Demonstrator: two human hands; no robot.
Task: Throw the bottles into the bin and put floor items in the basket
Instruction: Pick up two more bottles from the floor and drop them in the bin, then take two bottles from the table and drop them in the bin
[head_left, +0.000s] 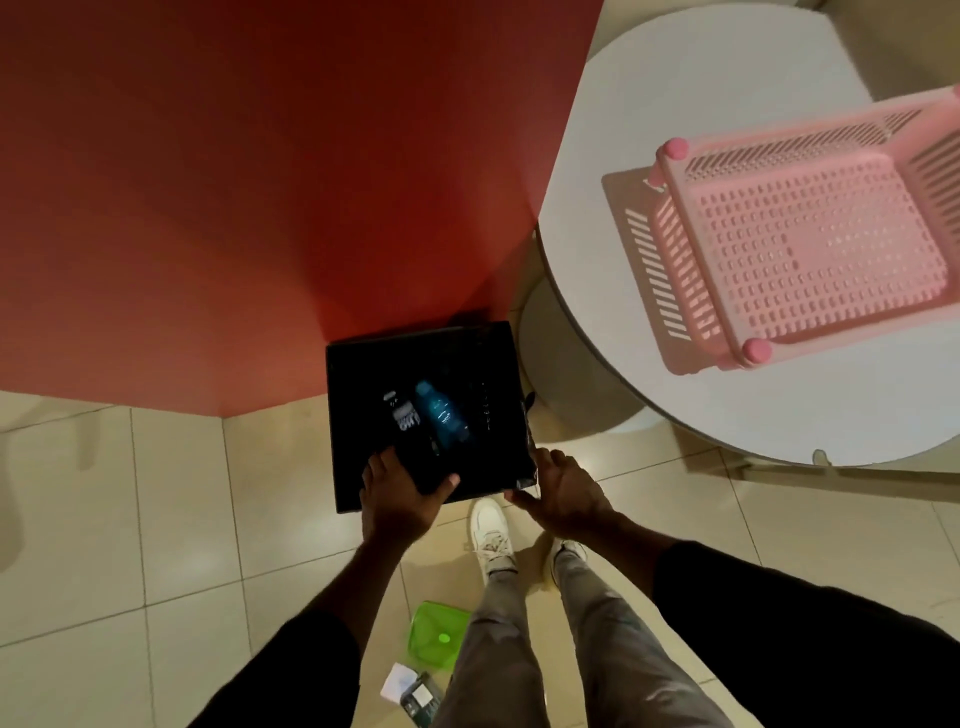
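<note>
Now | left hand (400, 491), right hand (563, 491) grip bin (415, 336) rim | bottles (441, 418) inside | basket (810, 249) on table (649, 130) | green box (434, 636) on floor (156, 519)

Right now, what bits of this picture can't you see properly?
1. Head view: labels on the blue bottle and dark bottle in the black bin, too dark and small to read.
2. Head view: small dark item, cut off by the bottom edge.
3. Head view: pink basket, far side cut off by the right edge.
</note>
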